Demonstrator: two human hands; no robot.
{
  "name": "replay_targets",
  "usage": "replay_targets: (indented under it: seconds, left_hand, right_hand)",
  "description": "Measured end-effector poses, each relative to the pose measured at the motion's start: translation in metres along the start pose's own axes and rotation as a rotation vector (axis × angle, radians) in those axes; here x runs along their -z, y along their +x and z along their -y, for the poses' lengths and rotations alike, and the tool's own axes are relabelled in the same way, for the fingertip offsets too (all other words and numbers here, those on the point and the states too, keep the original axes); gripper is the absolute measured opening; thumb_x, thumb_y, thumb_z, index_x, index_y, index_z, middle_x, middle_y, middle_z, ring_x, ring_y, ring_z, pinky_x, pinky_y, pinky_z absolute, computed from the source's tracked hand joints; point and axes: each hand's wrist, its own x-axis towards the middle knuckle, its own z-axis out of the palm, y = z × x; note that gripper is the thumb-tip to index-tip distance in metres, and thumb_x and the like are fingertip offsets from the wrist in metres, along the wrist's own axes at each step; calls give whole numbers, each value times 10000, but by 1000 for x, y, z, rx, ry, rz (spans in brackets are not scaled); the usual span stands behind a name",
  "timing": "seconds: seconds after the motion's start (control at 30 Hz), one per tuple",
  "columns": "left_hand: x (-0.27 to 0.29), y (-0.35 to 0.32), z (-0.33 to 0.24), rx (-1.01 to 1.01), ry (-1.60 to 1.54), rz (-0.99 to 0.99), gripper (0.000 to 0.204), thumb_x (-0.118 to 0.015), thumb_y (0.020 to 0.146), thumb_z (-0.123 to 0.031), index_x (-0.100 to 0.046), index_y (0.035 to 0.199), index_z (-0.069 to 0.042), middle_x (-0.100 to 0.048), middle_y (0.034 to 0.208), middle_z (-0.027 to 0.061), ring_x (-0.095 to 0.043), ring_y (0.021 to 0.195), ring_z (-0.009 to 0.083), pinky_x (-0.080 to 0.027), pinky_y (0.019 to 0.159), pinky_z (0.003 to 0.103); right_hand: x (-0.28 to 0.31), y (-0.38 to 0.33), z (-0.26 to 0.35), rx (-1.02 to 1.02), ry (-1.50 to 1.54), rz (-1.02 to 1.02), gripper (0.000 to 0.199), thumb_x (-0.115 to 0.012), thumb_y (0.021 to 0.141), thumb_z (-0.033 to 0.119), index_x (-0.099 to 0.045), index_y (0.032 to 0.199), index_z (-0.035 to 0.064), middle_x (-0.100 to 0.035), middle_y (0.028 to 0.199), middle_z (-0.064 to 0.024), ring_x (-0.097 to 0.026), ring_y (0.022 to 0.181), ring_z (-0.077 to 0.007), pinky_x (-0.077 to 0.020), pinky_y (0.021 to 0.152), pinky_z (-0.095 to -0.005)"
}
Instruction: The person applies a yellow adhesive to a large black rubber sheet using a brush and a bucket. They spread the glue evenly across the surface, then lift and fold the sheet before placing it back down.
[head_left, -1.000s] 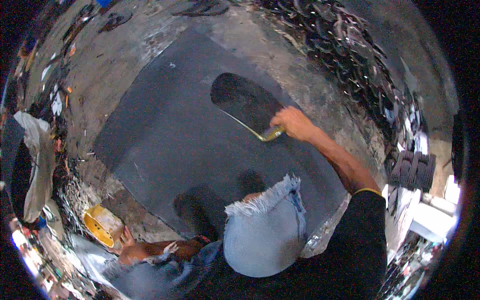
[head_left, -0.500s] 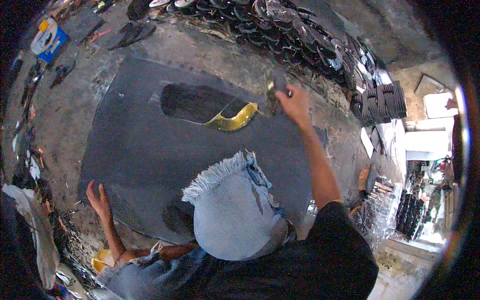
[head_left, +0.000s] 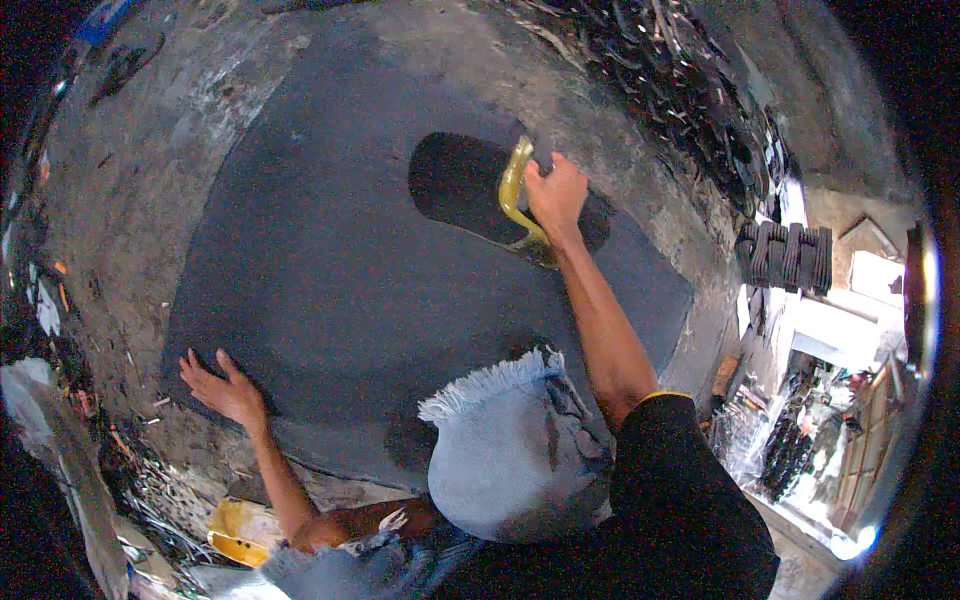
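Since the earlier frame, right hand, fist closed around a yellow tool, is crossing the black sole shape; left hand, fingers spread and empty, is bracing the dark sheet; cutting appears unfinished.
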Motion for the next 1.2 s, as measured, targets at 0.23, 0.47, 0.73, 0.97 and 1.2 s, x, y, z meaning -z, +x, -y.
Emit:
replay_targets:
  seconds: [0.23, 0.47, 0.73, 0.97, 1.2]
  left_hand:
    - [10, 5, -15, 53, 79, -16, 594, -476, 1050, -476, -447, 1502, -92, -383, 1597, 138, -318, 1492, 365, -234, 1214, 569]
    - [18, 14, -21, 126, 48, 50, 593, -490, 1037, -470, -445, 1509, -113, -370, 1609, 110, -298, 1509, 341, -223, 1224, 552]
    - [17, 15, -17, 131, 67, 52, 580, -503, 1037, -440, -439, 1510, -111, -357, 1615, 104, -291, 1511, 344, -224, 1224, 555]
    - [19, 15, -20, 110, 81, 26, 578, -502, 1038, -438, -441, 1508, -107, -358, 1613, 109, -291, 1510, 348, -226, 1222, 555]
    - [14, 10, -20, 81, 66, 11, 584, -494, 1038, -460, -446, 1502, -110, -382, 1600, 117, -300, 1506, 347, -233, 1214, 547]
  right_hand:
    - [-44, 50, 152, 151, 54, 26, 494, -738, 772, 302, -717, 1070, -91, -721, 947, -296, -715, 925, -432, -551, 897, -474]
    - [-85, 85, 284, 140, 69, 67, 417, -736, 779, 343, -754, 1054, 31, -743, 973, -234, -709, 942, -437, -552, 899, -499]
    - [-104, 124, 324, 460, -7, 144, 462, -718, 796, 375, -739, 1154, 84, -727, 1068, -244, -698, 1018, -424, -555, 915, -527]
    - [-82, 101, 334, 643, -139, 263, 445, -683, 885, 411, -686, 1292, 231, -744, 1104, -149, -713, 1018, -381, -571, 877, -509]
    - [-73, 89, 341, 1398, 150, 456, 371, -631, 849, 56, -732, 1185, 178, -742, 1022, -145, -694, 973, -380, -548, 873, -474]
